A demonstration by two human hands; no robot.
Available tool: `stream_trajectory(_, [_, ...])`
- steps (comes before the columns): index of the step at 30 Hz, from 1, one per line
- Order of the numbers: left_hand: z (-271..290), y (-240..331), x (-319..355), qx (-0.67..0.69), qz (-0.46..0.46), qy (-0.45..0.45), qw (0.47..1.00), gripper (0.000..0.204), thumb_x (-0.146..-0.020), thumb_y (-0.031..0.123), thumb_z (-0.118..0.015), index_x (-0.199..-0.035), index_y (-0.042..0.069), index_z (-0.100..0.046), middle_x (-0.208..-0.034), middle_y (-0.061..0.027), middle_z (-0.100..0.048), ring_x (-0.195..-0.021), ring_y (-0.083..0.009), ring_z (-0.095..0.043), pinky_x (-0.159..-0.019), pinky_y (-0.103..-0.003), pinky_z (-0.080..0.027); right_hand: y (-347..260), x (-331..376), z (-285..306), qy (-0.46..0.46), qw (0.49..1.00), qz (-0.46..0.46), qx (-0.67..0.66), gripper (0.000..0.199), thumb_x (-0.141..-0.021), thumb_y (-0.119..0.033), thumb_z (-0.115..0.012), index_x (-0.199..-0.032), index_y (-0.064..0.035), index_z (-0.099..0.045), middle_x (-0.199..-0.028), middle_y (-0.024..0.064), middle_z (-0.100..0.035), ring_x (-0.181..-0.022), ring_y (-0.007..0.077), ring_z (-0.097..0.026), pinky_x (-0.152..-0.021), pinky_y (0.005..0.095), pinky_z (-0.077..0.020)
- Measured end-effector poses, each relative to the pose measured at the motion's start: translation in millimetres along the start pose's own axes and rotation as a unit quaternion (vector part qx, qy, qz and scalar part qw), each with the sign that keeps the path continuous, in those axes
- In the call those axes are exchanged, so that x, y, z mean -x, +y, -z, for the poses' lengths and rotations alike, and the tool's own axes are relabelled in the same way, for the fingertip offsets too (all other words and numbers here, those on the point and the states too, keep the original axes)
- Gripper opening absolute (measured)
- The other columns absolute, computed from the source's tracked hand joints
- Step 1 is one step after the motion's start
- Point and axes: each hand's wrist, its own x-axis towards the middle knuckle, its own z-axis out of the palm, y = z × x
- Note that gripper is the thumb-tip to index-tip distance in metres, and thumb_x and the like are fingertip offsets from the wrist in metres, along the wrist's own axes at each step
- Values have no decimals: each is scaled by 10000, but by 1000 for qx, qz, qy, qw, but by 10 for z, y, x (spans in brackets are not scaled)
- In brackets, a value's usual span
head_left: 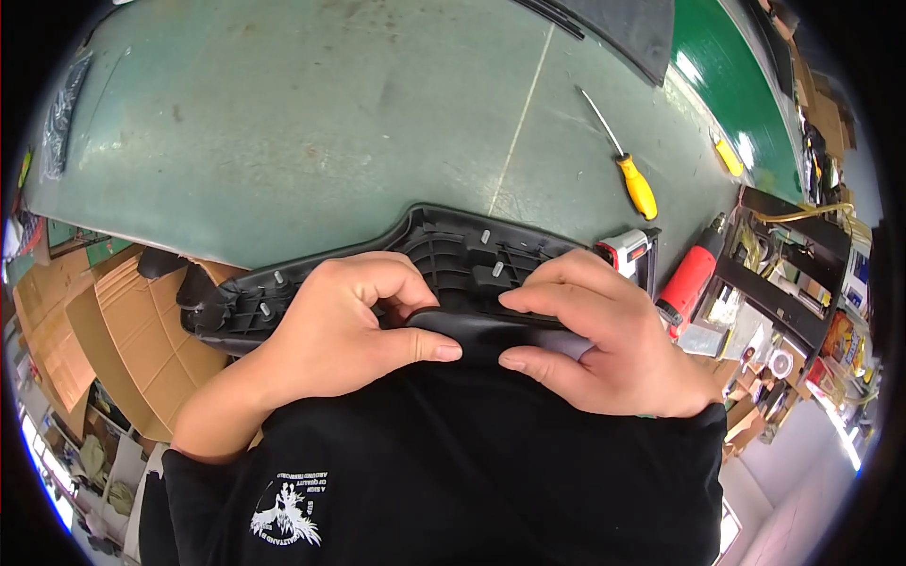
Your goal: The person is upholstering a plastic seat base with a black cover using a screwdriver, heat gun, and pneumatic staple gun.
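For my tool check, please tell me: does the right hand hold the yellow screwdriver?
No, the yellow screwdriver lies on the table, apart from the right hand.

Blk plastic panel [444, 257], long & irregular, runs L–R along near side of scene, hollow ribbed back facing up. Smooth rim w/ rounded edges frames the ribs. L end narrower, blunt; far edge slants up to a bend nr ctr, then slopes off to R. Short metal studs [497, 270] stick up from the back: two on L, two R of ctr. Near edge, ctr: smooth, slightly shiny blk strip [477, 332]; can't tell if separate pc. R end hidden.
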Motion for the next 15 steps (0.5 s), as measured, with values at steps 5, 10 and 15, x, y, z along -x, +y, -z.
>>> stream_trajectory(5, [12,13,-2,-5,3,-5,1000,309,-782,163,-969,-839,16,-704,-832,-8,-663,-748,-78,-603,-670,-252,-503,74,18,-160,1,999,37,9,397,-741,-94,-917,-1073,-2,-721,-986,121,-652,-875,314,-656,-755,402,-556])
stream_trajectory(10, [26,-11,6,5,11,-1,1000,308,-782,176,-971,-852,17,-717,-837,-12,-673,-746,-80,-617,-672,-256,-508,109,-109,-204,-44,999,25,-4,344,-755,-64,-875,-1053,-14,-712,-953,121,-648,-871,339,-657,-746,425,-547])
stream_trajectory(15, [80,25,-54,33,50,-28,998,284,-772,119,-969,-874,28,-720,-843,16,-690,-760,-50,-603,-659,-233,-474,134,-327,-169,-126,990,-25,-60,236,-804,-92,-828,-991,-23,-703,-893,136,-641,-842,370,-639,-699,459,-512])
